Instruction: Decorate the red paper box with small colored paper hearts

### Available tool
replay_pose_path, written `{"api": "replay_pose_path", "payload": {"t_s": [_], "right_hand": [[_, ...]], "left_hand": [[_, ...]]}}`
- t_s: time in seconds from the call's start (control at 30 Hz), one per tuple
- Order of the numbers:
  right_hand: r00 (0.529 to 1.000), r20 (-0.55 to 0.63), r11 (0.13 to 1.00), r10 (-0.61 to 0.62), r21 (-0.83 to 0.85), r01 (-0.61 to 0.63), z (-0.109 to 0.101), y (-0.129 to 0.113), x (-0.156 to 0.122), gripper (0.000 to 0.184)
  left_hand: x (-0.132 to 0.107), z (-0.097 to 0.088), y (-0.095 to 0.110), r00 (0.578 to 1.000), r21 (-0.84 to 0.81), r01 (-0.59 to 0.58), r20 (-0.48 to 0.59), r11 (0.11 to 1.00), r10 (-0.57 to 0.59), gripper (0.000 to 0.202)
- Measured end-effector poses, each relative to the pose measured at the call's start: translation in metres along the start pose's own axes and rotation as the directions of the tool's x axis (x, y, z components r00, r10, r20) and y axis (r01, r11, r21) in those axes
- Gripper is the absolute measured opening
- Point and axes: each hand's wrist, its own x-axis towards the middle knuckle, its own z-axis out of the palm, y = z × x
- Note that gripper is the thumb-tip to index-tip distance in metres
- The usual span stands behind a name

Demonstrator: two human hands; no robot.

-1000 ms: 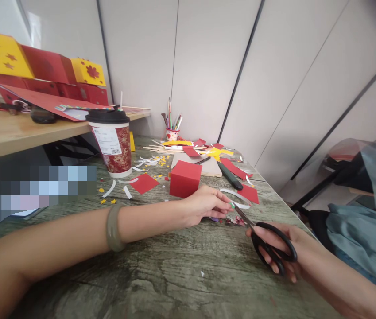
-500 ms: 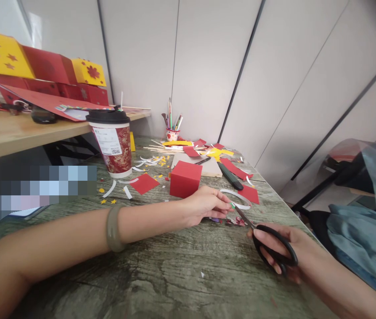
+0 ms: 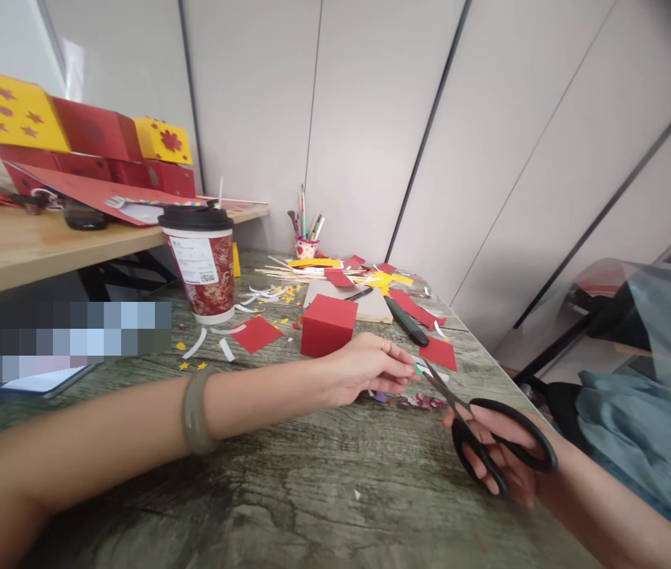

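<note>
My left hand [image 3: 374, 367] is closed in a pinch on a small piece of green paper [image 3: 418, 369], with a bit of white paper [image 3: 437, 374] beside it. A bangle [image 3: 197, 415] circles the left wrist. In my right hand [image 3: 507, 458] are black-handled scissors [image 3: 510, 435], their blades parted and pointing at the green paper. Just behind the left hand stands a red paper cube [image 3: 328, 325]. Below its fingers lie purple and dark red scraps [image 3: 424, 401], partly hidden by the hand.
A lidded paper cup [image 3: 201, 269] stands left, near a raised wooden shelf [image 3: 103, 257] bearing red and yellow boxes [image 3: 98, 130]. Behind lie a board [image 3: 379, 304], a dark green utility knife [image 3: 407, 322], red paper [image 3: 439, 353] and wooden sticks [image 3: 288, 273]. A brush pot [image 3: 307, 248] stands by the wall.
The scissors have opened wider and drawn slightly right of the left fingers. The curved white strip that looped beyond the left hand no longer shows as a loop. The view has tilted slightly.
</note>
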Motion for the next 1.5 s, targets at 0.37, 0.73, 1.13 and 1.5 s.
{"api": "replay_pose_path", "payload": {"t_s": [0.37,0.73,1.13,1.5], "right_hand": [[0.995,-0.095,0.997,-0.018,-0.080,0.011,0.027,-0.020,-0.022,0.035],[0.990,-0.133,0.978,-0.047,-0.208,0.019,0.035,-0.028,-0.025,0.030],[0.969,-0.248,0.965,-0.003,-0.255,-0.062,0.035,-0.024,-0.022,0.035],[0.971,-0.230,0.927,-0.072,-0.375,-0.020,0.007,-0.010,-0.020,0.035]], "left_hand": [[0.003,-0.005,-0.008,0.999,-0.076,-0.040,0.027,0.996,0.042,0.007],[0.002,-0.005,-0.005,0.998,-0.066,-0.043,0.047,0.997,0.046,0.008],[0.005,-0.005,-0.003,0.999,0.006,-0.019,0.038,1.000,0.018,0.004],[-0.010,-0.007,0.007,0.990,0.077,-0.139,0.014,0.987,0.138,0.005]]}}
